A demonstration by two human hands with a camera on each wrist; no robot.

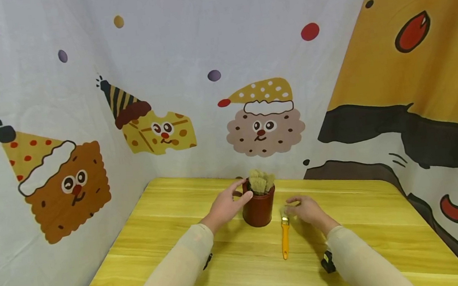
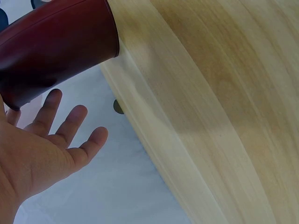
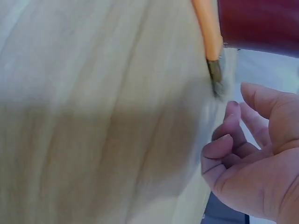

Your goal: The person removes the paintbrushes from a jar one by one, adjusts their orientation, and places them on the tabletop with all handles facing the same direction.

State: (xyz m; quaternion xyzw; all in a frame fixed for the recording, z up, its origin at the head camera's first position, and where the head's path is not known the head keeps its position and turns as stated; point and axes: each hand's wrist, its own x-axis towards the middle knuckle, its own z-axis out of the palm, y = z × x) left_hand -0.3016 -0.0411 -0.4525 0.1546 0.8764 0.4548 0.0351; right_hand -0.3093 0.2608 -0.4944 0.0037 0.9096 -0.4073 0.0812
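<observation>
A dark red cylindrical holder (image 1: 257,211) stands upright on the table, with several tan bristle tufts (image 1: 259,181) showing above its rim. My left hand (image 1: 227,205) is at the holder's left side, fingers spread and thumb by the rim. In the left wrist view, the fingers of that hand (image 2: 51,144) reach under the holder's outline (image 2: 60,44). A paintbrush (image 1: 285,241) with an orange handle lies to the right of the holder, bristles pointing away. Beside its bristles hovers my right hand (image 1: 309,210), fingers loosely bent, thumb apart, holding nothing. The right wrist view shows the brush (image 3: 210,35) just beyond these fingertips.
A small black and yellow object (image 1: 328,262) sits beside the right sleeve. Part of a black thing (image 1: 208,261) peeks out by the left sleeve. The wood-grain table (image 1: 242,280) ends at a cartoon-printed cloth (image 1: 198,164) behind and on the left.
</observation>
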